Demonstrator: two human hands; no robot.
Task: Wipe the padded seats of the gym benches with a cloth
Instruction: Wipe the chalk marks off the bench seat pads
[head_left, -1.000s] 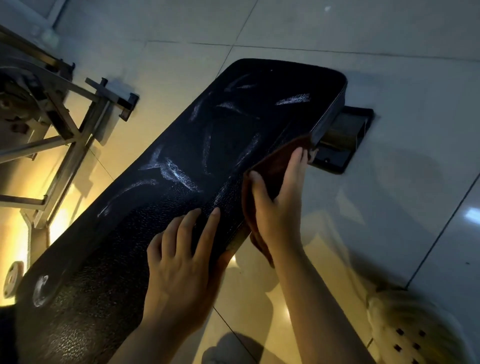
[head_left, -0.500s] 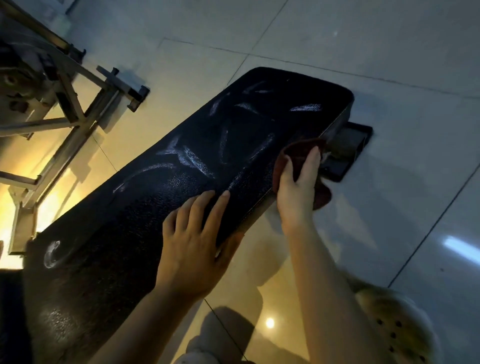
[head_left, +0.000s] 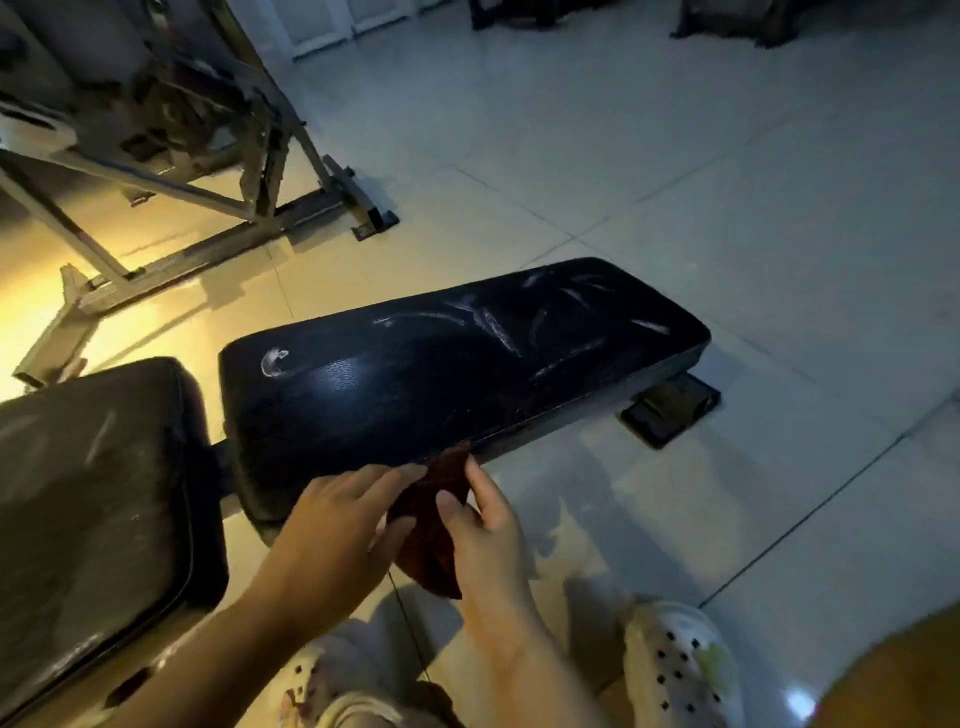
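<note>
Bunched between both hands (head_left: 470, 525), dark reddish cloth (head_left: 434, 525), right off the near long edge of the black pad (head_left: 441, 374), top corner just touching that edge. Right hand clamped on it, thumb over the front, fingers curled behind. Left hand (head_left: 337, 525) flat-ish against the cloth's left side, fingers mostly straight and close together, tips on the fabric; can't tell if the thumb is pinching underneath.

Pad running from near left to far right, low above the floor (head_left: 727, 208), covered in whitish smears and streaks, plus one curly white mark near its left end. Black foot (head_left: 670, 410) poking out below the far end.

Second pad (head_left: 98, 493) just left, darker brown, separated by a narrow gap, a few faint pale scuffs on it.

Farther back on the left, grey metal frame (head_left: 208, 208) of some other machine, yellow light pooled on the tiles beside it.

Down at the bottom, pale clogs with holes, one under the right arm (head_left: 680, 670), the other (head_left: 311, 686) partly hidden beneath the left arm.
</note>
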